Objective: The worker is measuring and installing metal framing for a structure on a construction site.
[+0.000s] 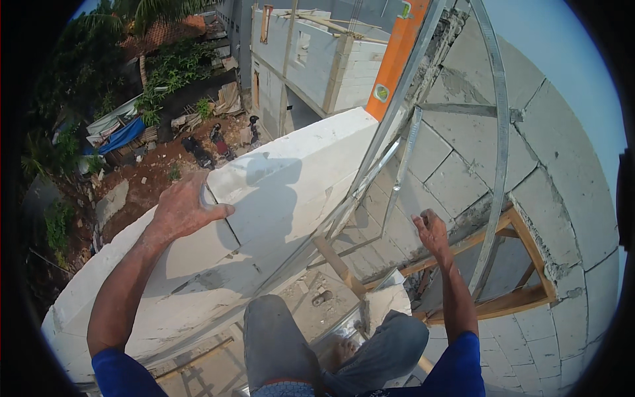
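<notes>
rests the left hand (185,210) on the top edge of a white block wall (331,159), in front and toward the left, near an upright joint between two blocks. lays the thumb along the near face and reaches over the top with the other fingers, mostly out of sight; cannot tell how tightly clamped. casts a dark shadow (271,188) across the same face, just right of that hand. holds the right hand (433,233) up, well apart from the white wall, with fingers curled inward; cannot tell whether the fingertips meet.

has an orange spirit level (391,63) ahead, at the far end of the white wall, lying alongside a long straight metal bar (381,135). has a grey block wall (456,182) on the right, behind a bent metal strip (504,132), and a wooden frame (512,300) set in an opening there, beyond the right forearm.

wears blue sleeves (122,376) and grey trousers (278,337), with both knees bent above a dusty floor (340,294) strewn with rubble.

looks past the white wall, far below, onto reddish earth (149,182), parked motorbikes (221,142), a blue tarp (129,135), dark trees (83,53) and a pale unfinished building (278,53).
</notes>
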{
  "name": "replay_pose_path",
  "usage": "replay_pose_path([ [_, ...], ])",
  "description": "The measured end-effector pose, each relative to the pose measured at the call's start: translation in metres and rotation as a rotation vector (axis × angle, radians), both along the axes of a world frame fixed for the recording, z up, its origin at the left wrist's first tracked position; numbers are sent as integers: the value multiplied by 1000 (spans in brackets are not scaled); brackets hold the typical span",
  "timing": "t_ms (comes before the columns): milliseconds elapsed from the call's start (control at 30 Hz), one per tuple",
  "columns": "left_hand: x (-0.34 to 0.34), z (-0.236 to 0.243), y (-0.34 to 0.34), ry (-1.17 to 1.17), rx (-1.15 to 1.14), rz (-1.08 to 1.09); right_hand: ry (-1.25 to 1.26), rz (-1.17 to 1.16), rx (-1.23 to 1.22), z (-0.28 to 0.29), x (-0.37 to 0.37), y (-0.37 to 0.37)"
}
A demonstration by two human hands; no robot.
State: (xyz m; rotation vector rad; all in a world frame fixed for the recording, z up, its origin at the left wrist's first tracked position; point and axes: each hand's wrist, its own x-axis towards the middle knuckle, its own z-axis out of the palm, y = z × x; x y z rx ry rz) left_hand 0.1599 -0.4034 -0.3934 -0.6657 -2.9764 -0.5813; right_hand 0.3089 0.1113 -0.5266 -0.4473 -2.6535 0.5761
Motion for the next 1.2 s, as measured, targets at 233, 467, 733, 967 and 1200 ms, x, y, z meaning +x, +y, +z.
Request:
replay_pose_path([
  [233, -2, 4, 1, -71, -16, 9, 231, 60, -170, 122, -122, -7],
  [467, 1, 9, -2, -61, -15, -15, 489, 135, -282, 200, -197, -36],
  [733, 3, 9, -2, -119, -42, 7, 532, -8, -260, 234, -226, -48],
  [967, 3, 12, 1, -124, -41, -1, 697, -88, -130, 275, -241, -31],
  [1200, 0, 8, -2, -95, -31, 2, 694, 262, -357, 291, -241, -46],
])
